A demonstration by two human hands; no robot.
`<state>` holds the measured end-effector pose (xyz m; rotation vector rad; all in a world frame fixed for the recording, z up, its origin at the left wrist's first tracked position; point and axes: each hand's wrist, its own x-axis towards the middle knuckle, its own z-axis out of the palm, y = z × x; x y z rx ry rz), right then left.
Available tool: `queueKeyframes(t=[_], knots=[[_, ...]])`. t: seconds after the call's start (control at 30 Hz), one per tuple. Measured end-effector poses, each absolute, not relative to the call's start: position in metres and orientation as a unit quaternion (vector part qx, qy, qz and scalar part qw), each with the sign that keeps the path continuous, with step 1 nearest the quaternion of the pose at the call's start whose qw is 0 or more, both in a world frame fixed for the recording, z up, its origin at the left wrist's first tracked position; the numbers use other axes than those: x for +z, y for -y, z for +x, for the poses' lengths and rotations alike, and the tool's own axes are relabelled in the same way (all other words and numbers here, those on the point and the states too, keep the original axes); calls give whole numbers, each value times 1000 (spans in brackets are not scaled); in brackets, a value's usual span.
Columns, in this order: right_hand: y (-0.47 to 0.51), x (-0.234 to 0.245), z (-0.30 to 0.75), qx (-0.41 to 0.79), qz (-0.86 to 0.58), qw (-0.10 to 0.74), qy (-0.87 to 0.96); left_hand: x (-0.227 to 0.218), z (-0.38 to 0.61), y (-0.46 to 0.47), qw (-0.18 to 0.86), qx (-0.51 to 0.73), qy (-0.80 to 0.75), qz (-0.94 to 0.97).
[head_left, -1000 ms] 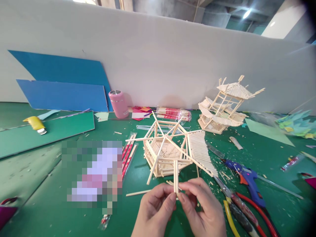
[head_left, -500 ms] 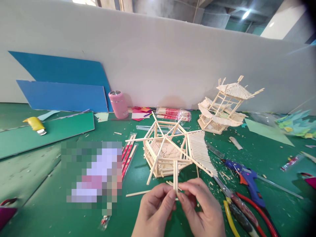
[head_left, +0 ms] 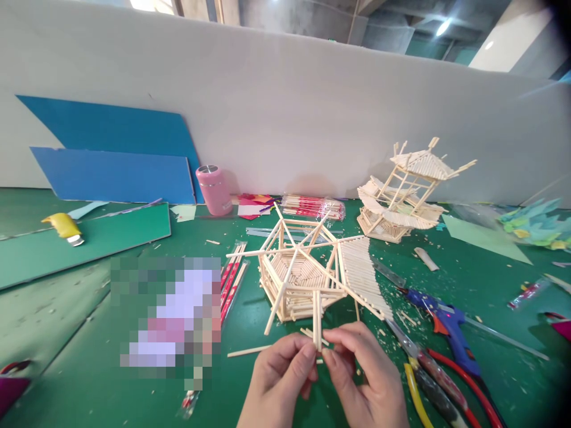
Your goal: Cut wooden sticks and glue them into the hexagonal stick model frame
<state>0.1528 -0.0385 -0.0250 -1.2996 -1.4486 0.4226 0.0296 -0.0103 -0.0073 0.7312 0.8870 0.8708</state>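
My left hand [head_left: 282, 374] pinches the lower ends of a small bundle of pale wooden sticks [head_left: 317, 318], held side by side and pointing away from me. On the other side, my right hand [head_left: 363, 371] is closed at the same ends, thumb and index finger against them. Just beyond stands a six-sided stick frame [head_left: 289, 288] with crossing roof beams. A panel of sticks laid edge to edge [head_left: 362, 270] covers one roof section at its right. The bundle's far ends overlap the frame's front rim in view; whether they touch is unclear.
At right lie a blue glue gun [head_left: 446, 321], scissors [head_left: 408, 342] and pliers with red and yellow handles [head_left: 423, 392]. A second stick pavilion [head_left: 408, 196] stands behind them. Packaged sticks [head_left: 232, 282], a pink flask [head_left: 215, 191] and a yellow cutter [head_left: 65, 227] are at left.
My right fingertips have shifted very slightly along the sticks. Both hands keep nearly the same place, and the frame has not moved.
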Motion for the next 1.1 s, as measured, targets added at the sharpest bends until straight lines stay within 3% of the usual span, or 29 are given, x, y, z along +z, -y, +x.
queueKeyframes(t=[0.17,0.37,0.6,0.8,1.0,1.1], knots=[[40,-23,157,171,-532,519,647,-8,30,11,748,408,-405,333],[42,-30,153,173,-578,566,562,-14,30,11,722,429,-422,341],[41,-63,159,155,-570,596,545,-44,24,11,483,470,-446,589],[40,-50,149,314,-541,580,521,-60,17,10,286,470,-377,745],[24,-29,142,567,-443,541,436,-61,13,6,210,456,-330,799],[18,-30,142,620,-400,556,383,-64,12,4,178,453,-314,815]])
